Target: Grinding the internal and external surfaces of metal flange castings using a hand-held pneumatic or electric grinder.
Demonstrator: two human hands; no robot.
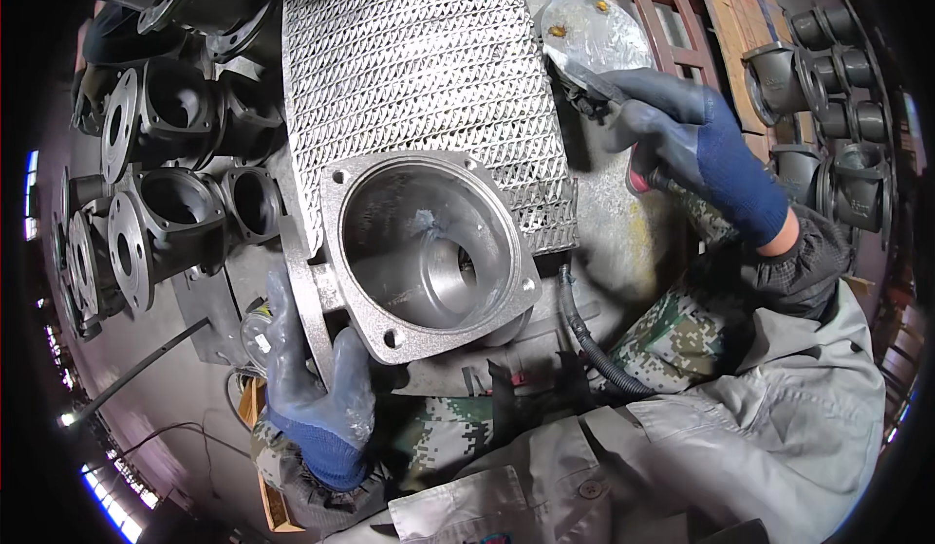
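Observation:
In front of me a grey cast-metal valve body [521, 291] rests on a ridged metal mesh plate [419, 57], its square flange and wide round bore turned up toward me. My left hand [321, 388], in a blue and grey glove, grips the side flange, with fingers on one side and thumb on the other. My right hand [696, 145], gloved alike, is closed around a dark, flat-ended tool [592, 84] whose exact kind I cannot make out. Beside that tool lies a round silvery disc [609, 37] with yellowish spots. A small bluish patch shows inside the bore.
More dark castings [175, 198] stand in a cluster at the left, and others [784, 81] at the right. A reddish-brown slatted frame [662, 13] lies at the far right by cardboard [735, 18]. One black hose [584, 335] runs near my camouflage-clad leg.

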